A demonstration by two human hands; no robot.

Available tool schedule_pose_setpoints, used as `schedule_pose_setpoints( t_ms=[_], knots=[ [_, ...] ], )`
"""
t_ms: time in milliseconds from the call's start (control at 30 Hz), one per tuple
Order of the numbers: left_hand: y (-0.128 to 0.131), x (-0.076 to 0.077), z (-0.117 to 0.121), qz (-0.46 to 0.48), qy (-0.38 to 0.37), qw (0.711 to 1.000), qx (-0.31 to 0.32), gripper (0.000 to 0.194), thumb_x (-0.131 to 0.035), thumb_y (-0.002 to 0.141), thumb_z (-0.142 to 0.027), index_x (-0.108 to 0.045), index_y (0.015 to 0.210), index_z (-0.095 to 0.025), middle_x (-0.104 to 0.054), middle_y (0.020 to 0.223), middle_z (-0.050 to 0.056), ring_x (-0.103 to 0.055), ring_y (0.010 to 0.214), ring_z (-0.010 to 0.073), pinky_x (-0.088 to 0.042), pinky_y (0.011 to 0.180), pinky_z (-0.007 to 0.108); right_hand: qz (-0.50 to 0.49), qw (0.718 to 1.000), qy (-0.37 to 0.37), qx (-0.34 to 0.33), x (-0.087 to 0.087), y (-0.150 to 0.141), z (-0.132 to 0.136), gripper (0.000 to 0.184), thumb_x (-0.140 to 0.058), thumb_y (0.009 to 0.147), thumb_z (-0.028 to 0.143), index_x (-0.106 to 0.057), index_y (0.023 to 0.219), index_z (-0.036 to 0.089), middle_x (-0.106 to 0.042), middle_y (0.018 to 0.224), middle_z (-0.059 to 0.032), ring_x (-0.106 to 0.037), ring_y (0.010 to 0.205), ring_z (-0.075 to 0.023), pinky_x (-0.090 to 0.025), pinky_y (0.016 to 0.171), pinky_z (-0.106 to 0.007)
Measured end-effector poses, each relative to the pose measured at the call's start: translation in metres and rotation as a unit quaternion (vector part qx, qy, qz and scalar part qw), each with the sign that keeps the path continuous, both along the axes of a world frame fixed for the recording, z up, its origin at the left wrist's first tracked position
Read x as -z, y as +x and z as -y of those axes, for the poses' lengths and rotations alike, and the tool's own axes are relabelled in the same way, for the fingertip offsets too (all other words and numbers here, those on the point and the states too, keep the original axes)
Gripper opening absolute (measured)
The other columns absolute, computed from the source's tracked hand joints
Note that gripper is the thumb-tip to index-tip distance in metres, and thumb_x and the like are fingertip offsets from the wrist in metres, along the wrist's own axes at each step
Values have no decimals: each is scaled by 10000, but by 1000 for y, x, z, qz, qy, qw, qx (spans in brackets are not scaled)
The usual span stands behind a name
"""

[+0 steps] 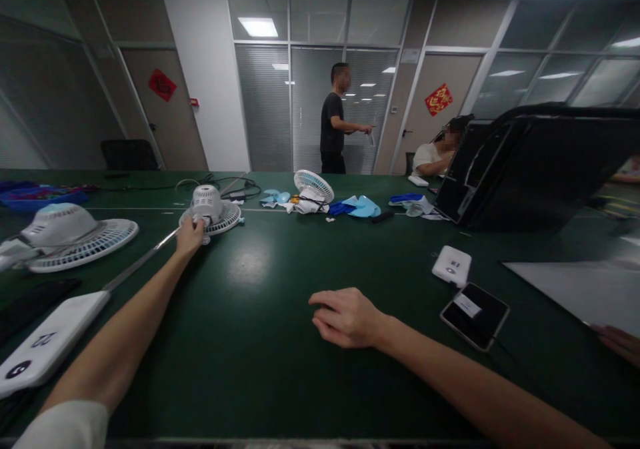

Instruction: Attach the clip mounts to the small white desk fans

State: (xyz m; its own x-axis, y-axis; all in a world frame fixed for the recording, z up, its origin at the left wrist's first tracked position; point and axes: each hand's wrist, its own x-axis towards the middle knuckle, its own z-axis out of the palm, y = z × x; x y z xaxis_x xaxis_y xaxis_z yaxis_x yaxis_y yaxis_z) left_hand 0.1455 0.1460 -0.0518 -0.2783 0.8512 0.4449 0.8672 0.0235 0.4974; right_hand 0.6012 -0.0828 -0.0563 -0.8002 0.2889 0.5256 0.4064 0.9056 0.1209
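Left hand: my left hand (191,235) is reached well forward, fingers wrapped round the neck of a white fan (207,201), just where the pole (145,262) meets it.
Right hand: I have my right hand (347,319) nearer me, apart from everything, fingers loosely curled; the palm is turned away, so whether it is fully released I cannot tell.
Gripped fan: it lies on the green table (240,369), grille down, motor housing up.
Step in hand: I judge this to be taking hold of the fan, not lifting it.
Next move: to my eye, any shift calls for a firm grip close to the joint, so head and pole swing together, with the right hand free to support the grille.
Pole: it slants toward me to a numbered white slab (55,332); I cannot make out whether they join.
Left fan: a second fan (65,225) lies grille down, left of my forearm.
Far fan: a third fan (313,189) sits tilted among light blue pieces (363,207).
Right side: a small white box (451,265) sits just beside a dark phone-like device (480,329); beyond them leans a black case (540,169).
Room: one person (333,122) stands past the table.
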Motion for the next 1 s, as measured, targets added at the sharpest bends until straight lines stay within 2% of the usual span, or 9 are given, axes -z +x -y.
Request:
schedule_pose_setpoints(
  t_ms=[100, 300, 400, 500, 667, 800, 900, 1000],
  knots=[
    [16, 3, 1, 45, -11, 999, 4, 343, -391, 952, -378, -568, 1088, -118, -676, 937, 147, -645, 810, 272, -492, 709, 362, 0, 1000, 2, -1, -1, 0, 0, 200, -547, 988, 266, -675, 885, 151, -681, 1158, -78, -651, 754, -109, -511, 600, -231],
    [72, 12, 18, 111, -22, 987, 117, 326, -425, 931, -447, -576, 1018, -171, -671, 870, 76, -629, 739, 225, -490, 666, 313, -5, 1000, -3, 10, 0, -1, 0, 216, -535, 996, 271, -672, 878, 152, -683, 1141, -82, -648, 769, -116, -510, 618, -235],
    [107, 15, 38, 136, -19, 974, 179, 330, -442, 924, -483, -575, 978, -185, -666, 880, 59, -625, 769, 219, -486, 675, 300, -16, 999, -10, 30, -2, -2, 1, 197, -526, 997, 256, -672, 916, 151, -683, 1105, -85, -645, 812, -137, -510, 644, -247],
    [143, 17, 64, 159, -23, 958, 238, 351, -452, 929, -522, -579, 963, -197, -656, 867, 49, -624, 785, 220, -480, 673, 298, -24, 997, -28, 63, -8, -3, 1, 160, -548, 989, 246, -668, 1041, 154, -675, 1112, -88, -642, 908, -166, -521, 690, -264],
    [193, 23, 109, 197, -37, 932, 301, 344, -478, 939, -536, -592, 991, -216, -652, 849, 43, -627, 763, 213, -477, 665, 304, -19, 990, -53, 126, -15, -4, 1, 276, -601, 967, 222, -615, 1237, 166, -662, 1188, -100, -615, 1058, -209, -554, 794, -305],
    [220, 27, 137, 252, -64, 902, 345, 326, -486, 958, -517, -586, 1088, -236, -632, 834, 33, -618, 702, 193, -468, 619, 291, -11, 987, -61, 147, -15, -6, 0, 359, -613, 966, 235, -573, 1317, 175, -648, 1240, -102, -610, 1089, -224, -568, 829, -329],
    [235, 27, 157, 307, -84, 870, 377, 307, -517, 954, -499, -586, 1122, -252, -649, 925, 48, -632, 797, 208, -493, 680, 306, -1, 987, -56, 149, -12, -8, 1, 364, -614, 977, 276, -563, 1324, 176, -643, 1254, -106, -623, 1086, -224, -573, 818, -328],
    [248, 27, 176, 321, -102, 851, 403, 290, -522, 957, -501, -603, 1088, -256, -664, 975, 66, -632, 865, 230, -510, 752, 341, 31, 986, -53, 154, -9, -11, 3, 358, -619, 984, 379, -582, 1261, 156, -656, 1208, -109, -655, 992, -219, -570, 731, -308]
  ],
)
